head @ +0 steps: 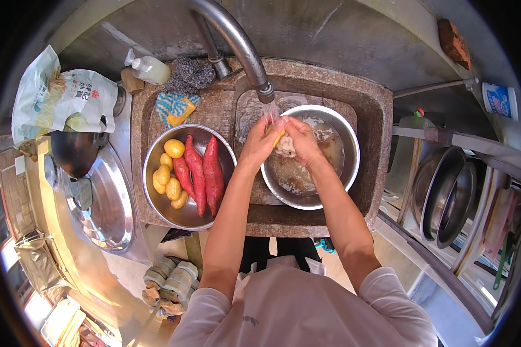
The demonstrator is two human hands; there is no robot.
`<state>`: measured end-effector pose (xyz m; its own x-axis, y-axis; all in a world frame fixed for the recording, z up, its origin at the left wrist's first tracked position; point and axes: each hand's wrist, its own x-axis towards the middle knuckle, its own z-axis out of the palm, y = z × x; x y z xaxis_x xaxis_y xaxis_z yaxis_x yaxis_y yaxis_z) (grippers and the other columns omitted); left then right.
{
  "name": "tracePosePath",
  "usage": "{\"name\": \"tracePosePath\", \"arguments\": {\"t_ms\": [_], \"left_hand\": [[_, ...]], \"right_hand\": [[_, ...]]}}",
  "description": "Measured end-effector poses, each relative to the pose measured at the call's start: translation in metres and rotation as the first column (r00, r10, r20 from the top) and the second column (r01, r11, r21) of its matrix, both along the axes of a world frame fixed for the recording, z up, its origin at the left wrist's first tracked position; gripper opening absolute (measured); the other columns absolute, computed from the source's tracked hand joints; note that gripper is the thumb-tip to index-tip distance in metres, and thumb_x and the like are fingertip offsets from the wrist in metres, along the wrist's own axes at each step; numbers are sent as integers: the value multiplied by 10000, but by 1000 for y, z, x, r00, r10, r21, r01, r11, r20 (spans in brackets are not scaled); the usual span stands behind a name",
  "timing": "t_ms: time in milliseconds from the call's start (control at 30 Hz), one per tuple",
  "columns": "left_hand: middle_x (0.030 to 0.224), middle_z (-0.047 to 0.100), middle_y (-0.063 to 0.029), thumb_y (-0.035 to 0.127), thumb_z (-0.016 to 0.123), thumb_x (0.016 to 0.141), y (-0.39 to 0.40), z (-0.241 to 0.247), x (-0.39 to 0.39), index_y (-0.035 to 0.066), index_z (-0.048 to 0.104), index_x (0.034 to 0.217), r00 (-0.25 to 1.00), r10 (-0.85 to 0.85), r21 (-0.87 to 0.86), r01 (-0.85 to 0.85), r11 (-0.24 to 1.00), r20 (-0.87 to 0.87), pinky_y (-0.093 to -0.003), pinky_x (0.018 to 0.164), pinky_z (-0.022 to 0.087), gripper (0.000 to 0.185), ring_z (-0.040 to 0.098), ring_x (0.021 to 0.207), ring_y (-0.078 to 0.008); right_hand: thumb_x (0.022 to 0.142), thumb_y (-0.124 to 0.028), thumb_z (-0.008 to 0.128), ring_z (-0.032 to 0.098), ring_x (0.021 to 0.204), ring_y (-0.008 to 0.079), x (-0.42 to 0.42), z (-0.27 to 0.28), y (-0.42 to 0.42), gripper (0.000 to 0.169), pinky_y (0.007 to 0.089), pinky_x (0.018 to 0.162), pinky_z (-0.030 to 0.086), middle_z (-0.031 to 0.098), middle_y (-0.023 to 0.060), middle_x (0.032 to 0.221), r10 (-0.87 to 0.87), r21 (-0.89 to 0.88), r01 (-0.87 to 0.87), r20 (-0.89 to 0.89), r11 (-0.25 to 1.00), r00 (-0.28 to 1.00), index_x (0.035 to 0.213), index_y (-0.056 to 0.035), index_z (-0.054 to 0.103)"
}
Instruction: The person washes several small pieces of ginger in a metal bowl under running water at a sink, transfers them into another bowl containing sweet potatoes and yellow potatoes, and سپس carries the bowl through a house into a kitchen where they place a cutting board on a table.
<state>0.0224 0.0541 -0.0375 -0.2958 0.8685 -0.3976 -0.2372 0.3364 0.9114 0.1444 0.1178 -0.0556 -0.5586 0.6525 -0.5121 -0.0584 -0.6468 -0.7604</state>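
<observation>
Under the running water of a curved metal faucet, my left hand and my right hand are together. Between them they grip a yellow potato, partly covered by the fingers, and a pale, wet, crumpled cloth. Both hands are over the left part of a steel basin holding murky water, which stands in the stone sink. To the left, a second steel bowl holds several yellow potatoes and several red sweet potatoes.
A blue-and-white cloth with a yellow sponge, a grey scouring pad and a pump bottle are at the sink's back left. A plastic bag and large metal lid lie left; a rack with steel basins stands right.
</observation>
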Motion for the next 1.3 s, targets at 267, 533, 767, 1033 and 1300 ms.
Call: {"name": "tracePosePath", "arguments": {"t_ms": [267,533,767,1033,1300], "left_hand": [[1207,578,-138,111,506,929,23,-24,-6,16,497,1259,586,340,59,-555,830,736,-386,989,436,343,563,1117,-249],[1124,606,-99,121,555,919,20,-26,-10,66,552,1183,475,425,-35,-634,772,770,-364,898,491,270,592,1026,-214],[1116,605,-89,163,517,955,1,-23,20,48,545,1184,403,463,-81,-680,729,790,-355,860,522,259,612,975,-201],[1132,596,-98,164,487,971,8,-3,5,17,540,1186,438,448,6,-720,693,780,-348,900,502,265,593,1022,-202],[1162,576,-72,180,476,983,14,9,15,58,535,1189,621,495,78,-666,742,608,-315,914,483,246,557,1066,-171]], "right_hand": [[941,-320,532,590,628,198,-50,21,14,330,344,641,477,644,161,714,-387,591,110,365,799,847,916,-21,670],[883,-164,622,564,977,136,-43,35,-6,273,262,851,451,618,74,1055,-521,81,530,-105,844,847,1107,-9,629],[771,-157,691,583,1059,294,-51,34,-17,337,339,880,468,604,168,1132,-195,746,-127,328,654,924,1081,-52,615],[870,7,564,606,977,172,-69,36,4,264,273,826,492,627,91,1098,-450,124,476,-191,871,872,1131,-25,564],[840,-46,632,589,992,190,-63,36,-20,342,287,895,456,622,84,1067,-305,537,239,35,809,952,1171,-3,553]]}}
